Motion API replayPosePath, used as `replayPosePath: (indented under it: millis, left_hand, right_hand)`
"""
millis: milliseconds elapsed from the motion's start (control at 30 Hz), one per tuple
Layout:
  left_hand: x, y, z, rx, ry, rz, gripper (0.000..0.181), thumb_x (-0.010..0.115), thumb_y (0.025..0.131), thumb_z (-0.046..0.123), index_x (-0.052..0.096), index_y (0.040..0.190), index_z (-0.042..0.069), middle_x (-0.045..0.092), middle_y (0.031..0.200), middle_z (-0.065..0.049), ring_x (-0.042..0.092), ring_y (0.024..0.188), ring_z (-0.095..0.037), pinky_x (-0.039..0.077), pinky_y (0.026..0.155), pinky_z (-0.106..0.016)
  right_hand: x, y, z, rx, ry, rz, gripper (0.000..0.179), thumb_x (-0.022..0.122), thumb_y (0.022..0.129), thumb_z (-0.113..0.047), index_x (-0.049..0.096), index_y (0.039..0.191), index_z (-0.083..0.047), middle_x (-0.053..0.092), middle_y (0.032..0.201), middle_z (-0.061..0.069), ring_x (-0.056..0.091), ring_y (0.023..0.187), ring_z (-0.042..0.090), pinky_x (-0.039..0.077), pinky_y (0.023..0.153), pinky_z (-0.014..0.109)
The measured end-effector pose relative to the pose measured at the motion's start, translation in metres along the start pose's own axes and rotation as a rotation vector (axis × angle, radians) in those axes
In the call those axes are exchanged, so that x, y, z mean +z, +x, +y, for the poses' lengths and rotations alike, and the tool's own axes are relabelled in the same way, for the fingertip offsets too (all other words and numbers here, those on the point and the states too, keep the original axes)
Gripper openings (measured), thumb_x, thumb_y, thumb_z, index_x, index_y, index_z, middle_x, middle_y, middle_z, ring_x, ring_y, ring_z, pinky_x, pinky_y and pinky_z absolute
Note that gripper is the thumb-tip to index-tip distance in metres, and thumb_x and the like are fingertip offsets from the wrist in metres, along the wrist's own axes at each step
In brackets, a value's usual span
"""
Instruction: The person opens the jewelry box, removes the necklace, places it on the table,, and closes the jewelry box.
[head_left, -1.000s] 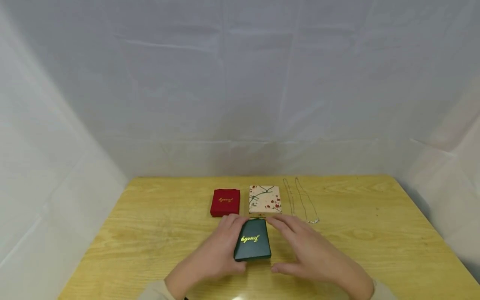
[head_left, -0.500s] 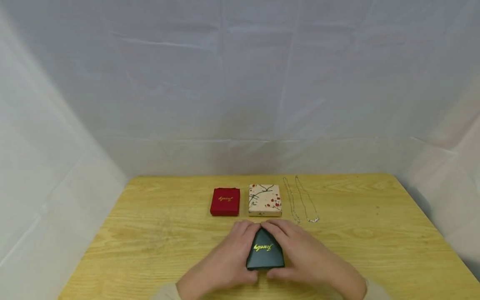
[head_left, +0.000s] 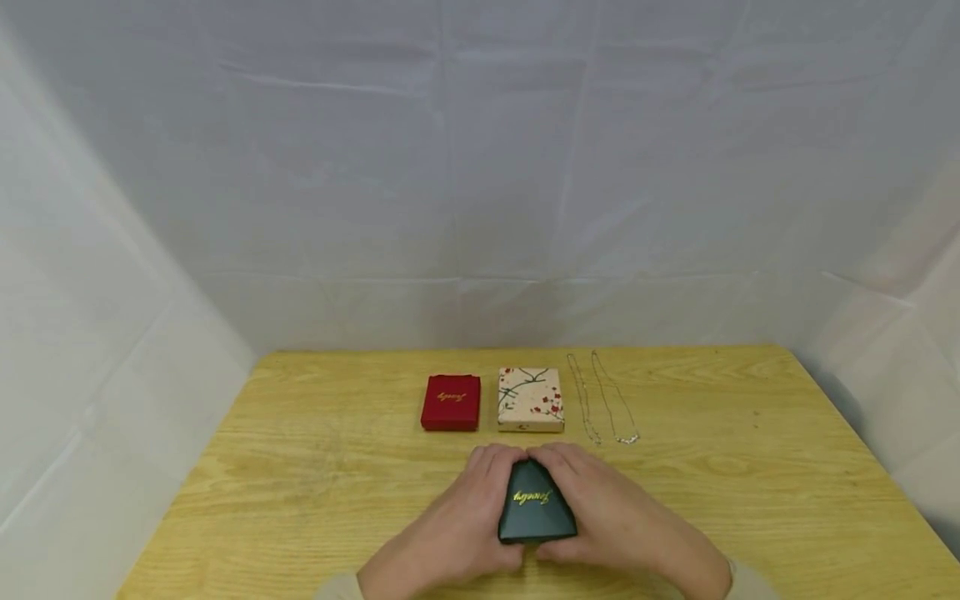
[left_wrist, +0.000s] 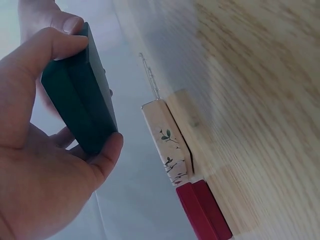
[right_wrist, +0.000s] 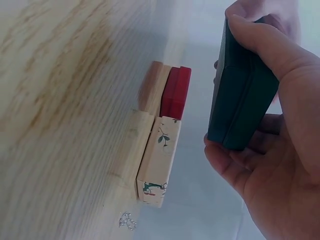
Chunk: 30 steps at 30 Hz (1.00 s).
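A dark green jewelry box (head_left: 536, 505) with gold lettering is held between both hands, raised over the near part of the table. My left hand (head_left: 480, 517) grips its left side, thumb at the near edge and fingers along the far one. On the opposite side my right hand (head_left: 596, 512) grips it the same way. Both wrist views show the green box (left_wrist: 82, 95) closed, a seam running along its side. Fingers of the two hands nearly meet at its far end. Its underside shows in neither the head view nor much of the wrist views.
Beyond the hands, a red jewelry box (head_left: 451, 403) and a cream floral box (head_left: 530, 401) lie side by side on the wooden table (head_left: 337, 450). Two thin chain necklaces (head_left: 627, 438) lie stretched out right of the floral box. White cloth (head_left: 495, 208) hangs behind and at both sides.
The green box has moved right and nearer the body, away from the floral box. My right hand, earlier loose beside it, has closed onto its right side.
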<state>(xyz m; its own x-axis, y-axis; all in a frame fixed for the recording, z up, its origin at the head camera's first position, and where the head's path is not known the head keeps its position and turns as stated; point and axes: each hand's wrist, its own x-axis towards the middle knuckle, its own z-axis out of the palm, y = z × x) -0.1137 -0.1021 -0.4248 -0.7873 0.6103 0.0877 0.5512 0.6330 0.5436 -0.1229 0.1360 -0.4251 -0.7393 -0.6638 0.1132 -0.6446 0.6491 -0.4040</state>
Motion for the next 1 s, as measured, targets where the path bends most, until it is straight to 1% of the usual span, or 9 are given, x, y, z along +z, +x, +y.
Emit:
replayPosePath:
  millis: [133,300,500,633,800,1000]
  left_hand:
    - [-0.0001,-0.0021,-0.0002,0.001,-0.019,0.018,0.098,0.091,0.075,0.02,0.034,0.154,0.014,0.044,0.147,0.0,0.042,0.13,-0.015,0.046,0.112,-0.036]
    - [-0.0003,-0.0041,-0.0022,0.021,-0.044,0.046,0.097,0.092,0.076,0.02,0.034,0.153,0.014,0.044,0.148,0.0,0.043,0.132,-0.015,0.045,0.114,-0.037]
    - [-0.001,-0.0068,-0.0051,0.001,-0.096,0.029,0.094,0.093,0.08,0.022,0.034,0.153,0.017,0.042,0.149,0.002,0.043,0.133,-0.013,0.043,0.116,-0.037]
    - [-0.0014,-0.0068,-0.0057,0.02,-0.111,0.027,0.094,0.093,0.081,0.022,0.034,0.153,0.017,0.042,0.15,0.002,0.043,0.133,-0.013,0.043,0.116,-0.037]
    - [-0.0017,-0.0058,-0.0061,0.038,-0.114,0.024,0.095,0.093,0.081,0.021,0.033,0.154,0.017,0.042,0.151,0.002,0.042,0.133,-0.013,0.043,0.116,-0.036]
    - [-0.002,-0.0062,-0.0058,0.041,-0.125,0.016,0.094,0.093,0.082,0.021,0.032,0.154,0.018,0.041,0.151,0.003,0.041,0.134,-0.013,0.042,0.117,-0.036]
  right_hand:
    - [0.0003,-0.0017,0.0013,-0.014,0.016,0.012,0.096,0.087,0.084,-0.057,0.041,0.158,-0.014,0.05,0.15,0.0,0.05,0.134,0.016,0.049,0.111,0.044]
    - [0.0004,-0.0028,0.0022,0.001,0.053,0.006,0.096,0.081,0.086,-0.063,0.04,0.159,-0.015,0.048,0.152,-0.002,0.049,0.136,0.015,0.05,0.11,0.044]
    - [-0.0006,-0.0053,0.0029,0.021,0.087,-0.004,0.098,0.075,0.088,-0.069,0.038,0.161,-0.015,0.046,0.155,0.0,0.049,0.136,0.016,0.05,0.109,0.046]
    - [-0.0002,-0.0052,0.0023,0.012,0.056,-0.005,0.097,0.076,0.088,-0.069,0.038,0.161,-0.018,0.046,0.155,-0.002,0.049,0.136,0.015,0.05,0.11,0.046]
    - [0.0016,-0.0043,0.0014,-0.022,0.011,0.014,0.097,0.079,0.087,-0.066,0.04,0.161,-0.017,0.046,0.154,-0.002,0.048,0.137,0.016,0.05,0.109,0.045]
    - [0.0021,-0.0042,0.0012,-0.023,0.034,0.015,0.094,0.084,0.087,-0.058,0.041,0.16,-0.017,0.047,0.153,-0.001,0.051,0.133,0.014,0.052,0.107,0.043]
